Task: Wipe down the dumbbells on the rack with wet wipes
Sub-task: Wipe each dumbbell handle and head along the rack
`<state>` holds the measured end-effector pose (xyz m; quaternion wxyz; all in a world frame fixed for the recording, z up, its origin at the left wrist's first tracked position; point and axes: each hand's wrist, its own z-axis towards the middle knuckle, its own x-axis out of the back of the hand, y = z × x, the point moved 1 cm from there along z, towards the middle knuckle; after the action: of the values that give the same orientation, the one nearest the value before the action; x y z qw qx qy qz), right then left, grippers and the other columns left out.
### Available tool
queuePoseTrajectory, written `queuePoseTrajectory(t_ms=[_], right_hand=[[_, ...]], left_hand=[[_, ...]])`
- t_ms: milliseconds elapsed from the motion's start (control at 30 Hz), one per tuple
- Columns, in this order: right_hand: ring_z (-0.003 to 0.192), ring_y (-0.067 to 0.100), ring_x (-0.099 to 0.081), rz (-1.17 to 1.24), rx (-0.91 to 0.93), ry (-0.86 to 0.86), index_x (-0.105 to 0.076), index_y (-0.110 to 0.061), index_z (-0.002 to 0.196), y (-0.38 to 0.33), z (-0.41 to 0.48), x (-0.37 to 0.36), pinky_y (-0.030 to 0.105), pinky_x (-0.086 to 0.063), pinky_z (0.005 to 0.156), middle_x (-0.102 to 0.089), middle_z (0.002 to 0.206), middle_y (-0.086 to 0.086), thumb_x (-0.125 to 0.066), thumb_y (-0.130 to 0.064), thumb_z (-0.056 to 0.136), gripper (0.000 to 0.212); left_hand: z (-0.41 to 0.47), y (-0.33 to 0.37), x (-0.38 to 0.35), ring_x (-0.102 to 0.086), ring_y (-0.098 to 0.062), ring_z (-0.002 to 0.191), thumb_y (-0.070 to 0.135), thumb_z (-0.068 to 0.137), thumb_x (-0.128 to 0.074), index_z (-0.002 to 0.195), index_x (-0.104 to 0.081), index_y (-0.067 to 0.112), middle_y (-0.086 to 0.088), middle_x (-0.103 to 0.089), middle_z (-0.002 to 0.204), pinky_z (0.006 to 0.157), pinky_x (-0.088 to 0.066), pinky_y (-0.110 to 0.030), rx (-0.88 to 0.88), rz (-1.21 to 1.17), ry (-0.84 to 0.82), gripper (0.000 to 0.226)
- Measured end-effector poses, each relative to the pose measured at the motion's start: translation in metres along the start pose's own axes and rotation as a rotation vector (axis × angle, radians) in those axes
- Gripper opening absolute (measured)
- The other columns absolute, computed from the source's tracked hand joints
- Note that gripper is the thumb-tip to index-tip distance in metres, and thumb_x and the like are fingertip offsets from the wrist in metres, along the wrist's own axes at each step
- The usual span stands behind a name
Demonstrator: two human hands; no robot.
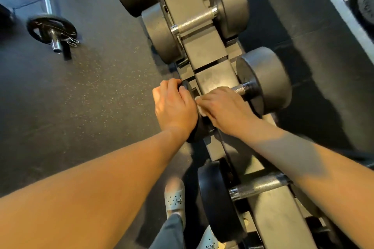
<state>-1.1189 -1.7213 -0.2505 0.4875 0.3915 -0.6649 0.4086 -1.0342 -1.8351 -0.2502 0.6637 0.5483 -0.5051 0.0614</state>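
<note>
Two hands on one dumbbell [265, 79]: left hand [174, 107] grips its nine-o'clock head, right hand [224, 111] clutches a wet wipe [199, 106] against the handle.

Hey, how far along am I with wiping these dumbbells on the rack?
Done: nothing visibly marks any dumbbell as finished. In hand: the right hand presses a white wet wipe on the knurled metal handle of the middle grey round-headed dumbbell; the left hand grips its near head. Left: possibly the black dumbbell nearer you and the grey dumbbell farther along the dark metal rack.
</note>
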Motion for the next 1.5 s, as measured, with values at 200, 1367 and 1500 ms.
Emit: queuePoseTrajectory(t_ms=[200,1367,1500], right_hand=[[0.076,0.031,-0.067,0.525,-0.420,-0.775,-0.060,-0.007,0.092,0.013,0.080,0.013,0.044,-0.058,0.081,-0.067,0.086,0.015,-0.043,-0.030,0.105,0.032],[0.073,0.007,-0.064,1.107,-0.974,0.816,-0.060,-0.014,0.096,-0.015,-0.031,-0.041,0.026,-0.057,0.068,-0.064,0.080,-0.005,-0.062,-0.020,0.099,0.007],[0.065,0.013,-0.067,1.836,-1.229,1.078,-0.068,-0.008,0.100,-0.025,-0.017,-0.049,0.023,-0.055,0.058,-0.073,0.084,0.011,-0.064,-0.011,0.098,0.005]], left_hand=[[0.002,-0.003,-0.001,-0.042,-0.015,0.115,0.027,0.106,-0.039,0.121,-0.058,0.020,0.002,-0.055,0.119,0.089,-0.038,-0.031,-0.024,0.058,-0.011,0.026],[0.000,-0.006,-0.006,-0.048,-0.020,0.114,0.028,0.106,-0.035,0.121,-0.061,0.018,-0.002,-0.060,0.121,0.089,-0.039,-0.032,-0.062,0.173,0.047,0.031],[0.000,-0.005,-0.006,-0.048,-0.020,0.114,0.028,0.105,-0.035,0.120,-0.061,0.018,-0.002,-0.060,0.120,0.088,-0.038,-0.031,-0.067,0.180,0.053,0.031]])
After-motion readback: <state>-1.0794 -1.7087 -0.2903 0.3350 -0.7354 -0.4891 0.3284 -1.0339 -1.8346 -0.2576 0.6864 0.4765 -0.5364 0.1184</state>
